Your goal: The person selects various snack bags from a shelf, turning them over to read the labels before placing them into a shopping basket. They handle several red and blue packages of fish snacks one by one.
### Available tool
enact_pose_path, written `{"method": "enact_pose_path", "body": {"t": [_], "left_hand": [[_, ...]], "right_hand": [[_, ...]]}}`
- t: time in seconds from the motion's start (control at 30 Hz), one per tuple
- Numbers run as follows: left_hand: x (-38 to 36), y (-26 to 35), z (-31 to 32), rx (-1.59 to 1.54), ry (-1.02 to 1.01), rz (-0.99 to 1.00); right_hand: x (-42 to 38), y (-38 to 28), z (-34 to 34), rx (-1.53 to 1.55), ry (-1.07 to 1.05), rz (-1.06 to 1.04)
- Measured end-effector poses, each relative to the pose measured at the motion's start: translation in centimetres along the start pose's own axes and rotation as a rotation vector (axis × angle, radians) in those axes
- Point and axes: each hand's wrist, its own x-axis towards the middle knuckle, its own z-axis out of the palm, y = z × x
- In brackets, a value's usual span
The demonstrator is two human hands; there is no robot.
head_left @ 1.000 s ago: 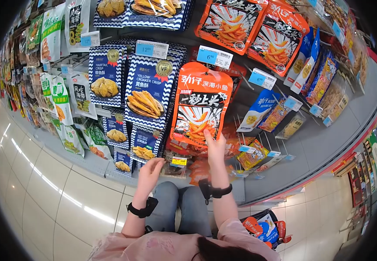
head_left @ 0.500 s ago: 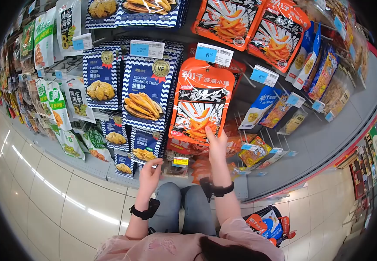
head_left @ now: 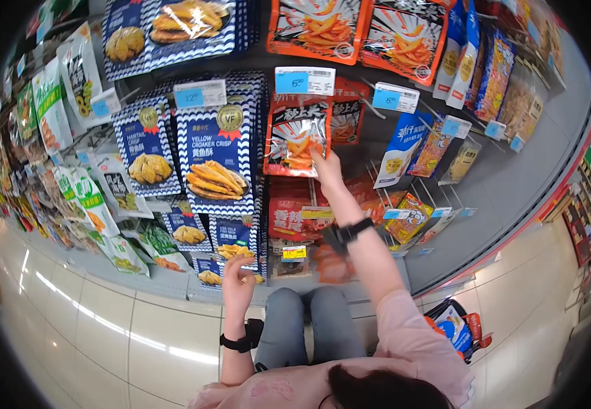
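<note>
My right hand [head_left: 328, 169] grips the lower right corner of an orange and black snack bag [head_left: 298, 140], thumb in front. The bag hangs upright beneath a blue and white price tag [head_left: 304, 80], which covers its top. Behind it, to the right, is another orange snack bag [head_left: 347, 126]. To its left hangs a blue packet of yellow croaker crisp [head_left: 217, 153]. My left hand [head_left: 238, 283] is raised low in front of the small blue packets [head_left: 233, 238], its fingers loosely bent and apart with nothing in them.
Larger orange bags [head_left: 319, 31] hang on the upper row. Blue and white packets [head_left: 404, 150] hang from hooks on the right, and green and white bags [head_left: 87, 194] on the left. A basket with packets [head_left: 456, 330] stands on the tiled floor [head_left: 166, 327] at lower right.
My right hand has pushed the orange snack bag away from me, up and in under the price tag. My left hand has shifted slightly, still holding nothing. The view has moved a little.
</note>
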Motion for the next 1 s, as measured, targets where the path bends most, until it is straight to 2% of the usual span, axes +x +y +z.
{"method": "enact_pose_path", "body": {"t": [0.07,0.1,0.17,0.2,0.27,0.37,0.43,0.47,0.53,0.57,0.63,0.7,0.8,0.87,0.9,0.93,1.0], "left_hand": [[0.0,0.2,0.0,0.153,0.004,0.017],[0.0,-0.1,-0.2,0.176,-0.036,0.011],[0.1,0.1,-0.3,0.147,-0.041,-0.011],[0.0,0.2,-0.5,0.108,-0.036,-0.047],[0.2,-1.3,-0.4,0.085,-0.054,0.000],[0.0,-1.3,-0.3,0.002,-0.089,-0.041],[0.0,-0.2,-0.1,-0.008,-0.112,-0.175],[-0.1,-0.8,0.2,-0.005,-0.156,-0.179],[0.2,-2.9,0.7,-0.049,-0.114,0.032],[0.1,-2.6,1.0,-0.049,-0.186,0.013],[-0.5,-1.6,1.5,-0.122,-0.184,-0.177],[-1.2,-3.1,2.5,-0.098,-0.269,-0.214],[-1.5,-7.0,5.0,-0.057,-0.396,-0.277],[-2.1,-9.8,7.8,0.300,-0.446,-0.049],[-2.6,-10.6,9.2,0.486,-0.520,-0.039],[-2.9,-13.6,10.2,0.685,-0.591,0.135],[-3.8,-18.8,11.9,0.749,-0.849,0.102]], "right_hand": [[0.9,-3.1,1.4,0.039,0.046,0.256],[1.8,-3.2,1.1,0.053,0.058,0.251],[2.9,-2.8,0.4,-0.124,0.137,0.365],[2.5,-2.6,-0.3,-0.109,0.150,0.369],[0.6,-2.3,-2.8,0.086,-0.036,0.238],[-6.4,-3.6,-7.5,0.263,-0.062,0.165],[-12.5,-4.4,-11.9,0.284,-0.063,0.078],[-15.8,-5.3,-14.0,0.273,-0.028,0.087],[-21.7,-5.6,-19.5,0.171,0.141,0.153],[-24.7,-5.0,-23.0,0.129,0.234,0.147],[-30.9,-4.2,-29.5,0.094,0.531,0.196],[-37.5,-4.6,-35.0,0.137,0.872,0.253],[-46.7,-3.2,-40.5,-0.100,1.319,0.315],[-55.5,3.4,-47.6,-0.596,1.338,0.490],[-57.1,3.8,-46.8,-0.875,1.423,0.475],[-58.0,3.5,-45.4,-1.020,1.521,0.516],[-59.1,3.9,-43.8,-1.325,1.507,0.557]]}}
